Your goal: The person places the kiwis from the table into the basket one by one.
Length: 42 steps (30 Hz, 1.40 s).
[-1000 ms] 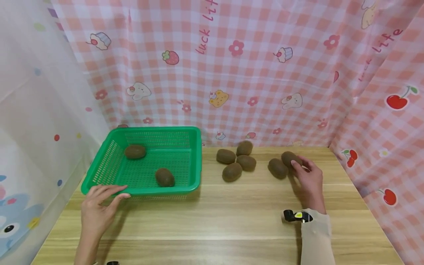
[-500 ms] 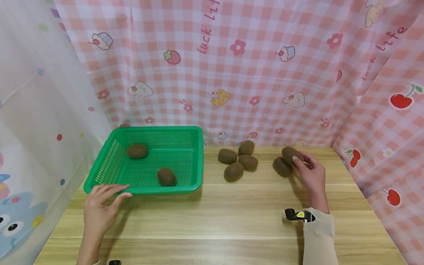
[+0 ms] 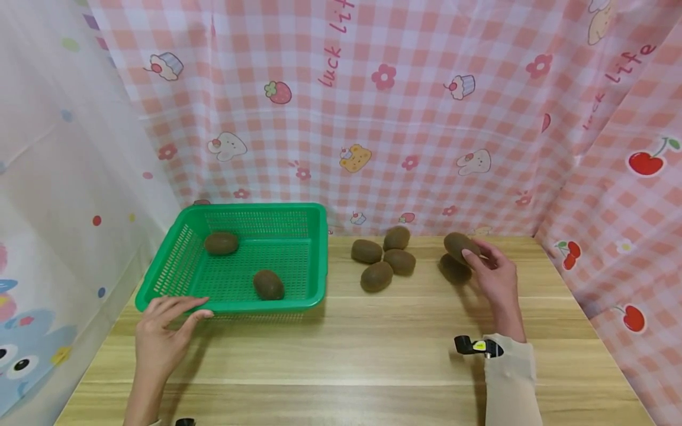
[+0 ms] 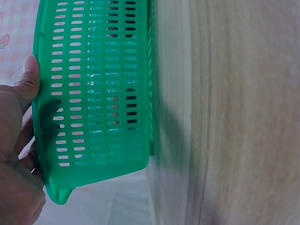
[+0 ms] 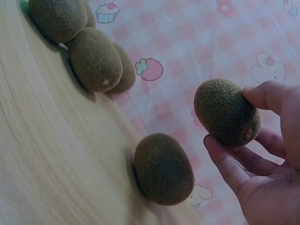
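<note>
My right hand [image 3: 495, 275] pinches a brown kiwi [image 5: 227, 112] between thumb and fingers, lifted clear of the table in the right wrist view. Just below it, a second kiwi [image 5: 164, 168] rests on the wood. My left hand [image 3: 162, 334] holds the near rim of a green plastic basket [image 3: 298, 306] at its left corner, with the thumb outside the wall in the head view. Inside the basket lie two kiwis, one at the back left [image 3: 221, 243] and one near the front right [image 3: 269, 285].
Between the basket and my right hand, several kiwis [image 3: 376, 276] sit clustered on the wooden table [image 3: 341, 367]. A pink checked curtain [image 3: 298, 130] hangs behind the table, and a white one [image 3: 48, 148] hangs on the left.
My right hand has raised its kiwi off the table and shifted it slightly left, over the kiwi beside it. The left hand stays on the basket rim.
</note>
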Each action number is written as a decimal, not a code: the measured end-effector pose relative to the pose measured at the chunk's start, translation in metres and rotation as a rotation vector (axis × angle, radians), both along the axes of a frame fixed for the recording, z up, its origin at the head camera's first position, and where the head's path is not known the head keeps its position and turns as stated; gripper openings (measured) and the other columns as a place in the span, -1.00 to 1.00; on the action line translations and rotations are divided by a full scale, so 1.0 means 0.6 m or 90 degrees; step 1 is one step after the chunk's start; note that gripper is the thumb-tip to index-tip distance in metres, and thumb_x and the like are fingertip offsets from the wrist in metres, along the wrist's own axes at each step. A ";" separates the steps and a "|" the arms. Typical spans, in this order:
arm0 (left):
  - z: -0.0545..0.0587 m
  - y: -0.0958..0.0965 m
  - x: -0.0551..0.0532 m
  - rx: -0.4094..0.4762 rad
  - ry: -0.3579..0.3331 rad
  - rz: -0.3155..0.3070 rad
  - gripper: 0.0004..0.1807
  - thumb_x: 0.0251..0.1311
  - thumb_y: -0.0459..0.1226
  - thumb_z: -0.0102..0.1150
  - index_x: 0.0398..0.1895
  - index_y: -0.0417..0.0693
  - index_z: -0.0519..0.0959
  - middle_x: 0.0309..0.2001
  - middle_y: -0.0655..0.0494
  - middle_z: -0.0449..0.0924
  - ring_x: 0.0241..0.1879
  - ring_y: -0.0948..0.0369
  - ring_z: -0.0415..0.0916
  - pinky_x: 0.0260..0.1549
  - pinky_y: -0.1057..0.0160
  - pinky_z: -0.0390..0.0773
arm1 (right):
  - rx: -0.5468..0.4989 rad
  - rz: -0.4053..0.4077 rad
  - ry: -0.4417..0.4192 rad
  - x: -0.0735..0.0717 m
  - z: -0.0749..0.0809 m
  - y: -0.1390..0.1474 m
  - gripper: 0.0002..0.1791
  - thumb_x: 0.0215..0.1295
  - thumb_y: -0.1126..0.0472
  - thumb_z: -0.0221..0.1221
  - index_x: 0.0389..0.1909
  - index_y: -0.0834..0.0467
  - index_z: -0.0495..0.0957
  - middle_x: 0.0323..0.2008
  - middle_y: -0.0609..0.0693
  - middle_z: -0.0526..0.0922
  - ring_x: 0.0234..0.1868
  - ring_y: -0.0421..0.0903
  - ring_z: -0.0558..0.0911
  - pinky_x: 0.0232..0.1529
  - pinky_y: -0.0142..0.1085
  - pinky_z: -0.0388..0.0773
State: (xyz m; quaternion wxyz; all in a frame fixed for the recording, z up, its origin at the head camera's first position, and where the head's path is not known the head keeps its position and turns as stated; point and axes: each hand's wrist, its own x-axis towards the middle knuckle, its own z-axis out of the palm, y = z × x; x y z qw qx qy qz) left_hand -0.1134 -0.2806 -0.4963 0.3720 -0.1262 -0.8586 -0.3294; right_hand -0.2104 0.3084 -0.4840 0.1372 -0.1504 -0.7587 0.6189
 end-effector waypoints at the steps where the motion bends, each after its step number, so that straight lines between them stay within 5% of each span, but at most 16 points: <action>1: 0.000 0.000 0.000 -0.001 -0.001 0.001 -0.59 -0.33 -0.50 0.62 -0.26 -0.12 0.82 -0.28 -0.21 0.77 -0.09 0.48 0.39 0.01 0.58 0.26 | 0.001 0.002 0.002 0.000 0.001 -0.001 -0.45 0.31 0.07 0.40 0.30 0.11 0.58 -0.17 -0.39 0.63 -0.16 -0.45 0.62 -0.18 -0.64 0.54; 22: 0.000 0.001 -0.002 0.004 0.034 -0.003 -0.60 -0.34 -0.46 0.62 -0.27 -0.11 0.83 -0.30 -0.20 0.77 -0.11 0.42 0.43 0.01 0.58 0.27 | 0.066 0.099 0.056 -0.003 0.023 -0.050 -0.45 0.34 0.13 0.38 0.31 0.16 0.56 0.27 0.14 0.56 -0.08 -0.45 0.61 -0.10 -0.64 0.58; 42: 0.000 0.001 -0.001 0.003 0.004 0.002 -0.59 -0.35 -0.50 0.62 -0.27 -0.14 0.82 -0.28 -0.22 0.77 -0.08 0.48 0.39 0.02 0.58 0.26 | 0.073 0.158 0.085 0.000 0.033 -0.078 -0.48 0.34 0.14 0.38 0.28 0.20 0.57 0.20 0.11 0.60 -0.05 -0.44 0.64 -0.07 -0.61 0.60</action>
